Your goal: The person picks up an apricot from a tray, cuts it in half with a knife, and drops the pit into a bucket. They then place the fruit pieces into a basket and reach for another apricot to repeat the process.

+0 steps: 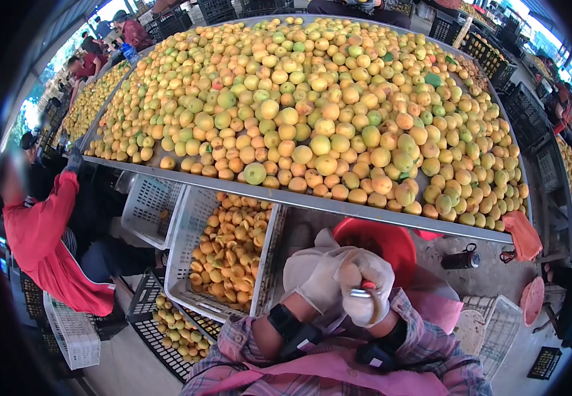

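Right now, from your head view, your gloved right hand [373, 302] is curled tight around a knife [361, 293] above the red bucket [391, 243]. Your left hand [317, 282] presses against it; I cannot tell what it grips. The fruit-heaped desk [339, 206] lies beyond.

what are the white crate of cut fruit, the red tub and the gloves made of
White crate: likely moulded plastic, matte, slotted lattice walls. Red tub: probably plastic, smooth, slight sheen at the rim. Gloves on left hand and right hand, which grips a small metal tool: seemingly white knit fabric, creased, no shine.
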Demonstrator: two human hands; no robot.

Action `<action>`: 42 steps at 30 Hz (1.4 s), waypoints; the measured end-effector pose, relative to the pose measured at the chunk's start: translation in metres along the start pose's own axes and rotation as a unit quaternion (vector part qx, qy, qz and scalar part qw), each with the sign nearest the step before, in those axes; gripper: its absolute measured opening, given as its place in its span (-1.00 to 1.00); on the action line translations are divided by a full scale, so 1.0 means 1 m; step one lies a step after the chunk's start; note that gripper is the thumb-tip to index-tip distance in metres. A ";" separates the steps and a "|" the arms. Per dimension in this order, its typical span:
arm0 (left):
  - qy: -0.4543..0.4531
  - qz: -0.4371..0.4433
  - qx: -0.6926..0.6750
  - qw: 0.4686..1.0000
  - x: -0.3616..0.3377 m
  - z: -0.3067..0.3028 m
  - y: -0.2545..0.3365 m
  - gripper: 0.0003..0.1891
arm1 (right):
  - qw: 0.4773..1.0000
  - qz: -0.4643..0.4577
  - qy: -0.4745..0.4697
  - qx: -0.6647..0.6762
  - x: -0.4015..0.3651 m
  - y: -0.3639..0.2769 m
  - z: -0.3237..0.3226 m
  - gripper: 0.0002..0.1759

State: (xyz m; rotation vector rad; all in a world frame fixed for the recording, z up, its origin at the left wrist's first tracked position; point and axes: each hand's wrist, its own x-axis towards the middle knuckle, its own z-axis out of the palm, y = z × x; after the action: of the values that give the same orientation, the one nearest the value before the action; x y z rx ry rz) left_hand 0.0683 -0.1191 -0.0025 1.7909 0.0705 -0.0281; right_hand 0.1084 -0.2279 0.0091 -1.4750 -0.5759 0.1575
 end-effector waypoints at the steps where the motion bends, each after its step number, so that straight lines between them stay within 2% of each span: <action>1: 0.023 0.065 0.088 0.994 0.000 -0.002 0.009 -0.77 | 0.997 -0.049 -0.010 -0.052 -0.003 0.001 -0.001 -0.86; 4: -0.015 0.055 0.157 0.986 -0.003 -0.004 0.016 -0.75 | 1.000 0.004 0.003 0.024 -0.009 0.005 -0.004 -0.86; 5: -0.027 0.065 0.229 0.971 -0.003 -0.007 0.025 -0.66 | 0.981 -0.142 -0.041 -0.127 0.002 -0.003 -0.009 -0.90; 6: -0.031 0.072 0.229 0.970 -0.002 -0.007 0.014 -0.66 | 0.980 -0.145 -0.035 -0.132 0.001 0.001 -0.011 -0.90; 7: 0.021 0.145 0.222 0.964 0.003 -0.004 -0.011 -0.59 | 0.998 -0.064 0.013 -0.016 0.001 0.011 -0.013 -0.91; 8: 0.073 0.217 0.210 0.950 0.007 -0.002 -0.031 -0.52 | 0.993 0.016 0.061 0.103 0.002 0.018 -0.015 -0.91; 9: 0.075 0.221 0.235 0.944 0.005 -0.005 -0.033 -0.44 | 0.963 0.081 0.152 0.206 0.017 0.006 -0.014 -0.91; 10: 0.068 0.228 0.234 0.943 0.004 -0.006 -0.031 -0.44 | 0.940 0.060 0.124 0.311 0.032 -0.014 -0.026 -0.87; 11: 0.014 0.084 -0.013 0.996 0.001 -0.008 -0.014 -0.42 | 0.921 0.084 0.170 0.341 0.036 -0.029 -0.032 -0.82; 12: -0.042 -0.073 -0.254 0.963 0.001 -0.009 -0.005 -0.40 | 0.896 0.108 0.214 0.373 0.038 -0.035 -0.035 -0.73; 13: -0.027 -0.012 -0.139 0.990 0.004 -0.006 -0.010 -0.35 | 0.902 0.103 0.210 0.363 0.034 -0.032 -0.043 -0.69; 14: -0.031 -0.009 -0.136 0.990 0.005 -0.005 -0.008 -0.35 | 0.899 0.095 0.187 0.384 0.032 -0.030 -0.046 -0.64; 16: -0.014 0.066 0.006 0.998 0.008 -0.001 -0.004 -0.32 | 0.890 0.109 0.189 0.401 0.028 -0.027 -0.049 -0.63; 17: -0.029 0.034 0.084 0.995 0.008 -0.006 -0.005 -0.31 | 0.890 0.106 0.194 0.398 0.028 -0.026 -0.051 -0.63; 20: -0.049 0.064 0.088 0.993 0.010 -0.001 -0.012 -0.36 | 0.887 0.108 0.171 0.416 0.026 -0.021 -0.054 -0.65; 22: -0.057 0.045 0.067 0.995 0.008 0.000 -0.016 -0.39 | 0.915 0.119 0.136 0.360 0.026 -0.019 -0.054 -0.66; 24: -0.062 0.028 0.046 0.997 0.007 0.000 -0.015 -0.42 | 0.908 0.131 0.150 0.369 0.028 -0.022 -0.049 -0.68; 26: -0.046 -0.050 -0.080 0.994 0.005 0.002 -0.007 -0.48 | 0.907 0.131 0.171 0.361 0.028 -0.019 -0.043 -0.67; 30: 0.010 -0.064 -0.163 0.984 0.006 0.013 -0.038 -0.53 | 0.904 0.149 0.176 0.359 0.030 -0.017 -0.032 -0.68; 31: 0.055 0.051 -0.011 0.997 0.006 0.016 -0.053 -0.54 | 0.910 0.130 0.162 0.359 0.031 -0.016 -0.031 -0.68; 32: 0.097 0.163 0.142 0.971 0.008 0.016 -0.053 -0.53 | 0.915 0.110 0.148 0.358 0.033 -0.013 -0.030 -0.68; 33: 0.099 0.163 0.143 0.971 0.009 0.016 -0.052 -0.53 | 0.915 0.110 0.146 0.359 0.033 -0.010 -0.029 -0.68; 35: 0.132 0.226 0.184 0.948 0.010 0.014 -0.046 -0.46 | 0.911 0.106 0.129 0.376 0.033 -0.003 -0.027 -0.69; 36: 0.135 0.223 0.187 0.947 0.011 0.012 -0.048 -0.46 | 0.911 0.109 0.126 0.378 0.033 -0.002 -0.025 -0.69; 38: 0.115 0.222 0.187 0.950 0.010 0.008 -0.050 -0.40 | 0.959 0.115 0.124 0.227 0.034 -0.001 -0.021 -0.50; 41: 0.106 0.169 0.174 0.964 0.009 0.001 -0.032 -0.37 | 0.945 0.145 0.103 0.276 0.040 0.012 -0.016 -0.51; 42: 0.126 0.180 0.194 0.956 0.008 0.002 -0.041 -0.37 | 0.934 0.157 0.111 0.301 0.044 -0.001 -0.009 -0.52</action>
State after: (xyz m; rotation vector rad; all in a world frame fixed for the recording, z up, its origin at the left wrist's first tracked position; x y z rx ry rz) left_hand 0.0735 -0.1116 -0.0428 2.1676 -0.0859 0.4791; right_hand 0.1502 -0.2163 0.0217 -0.9545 -0.0797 0.3763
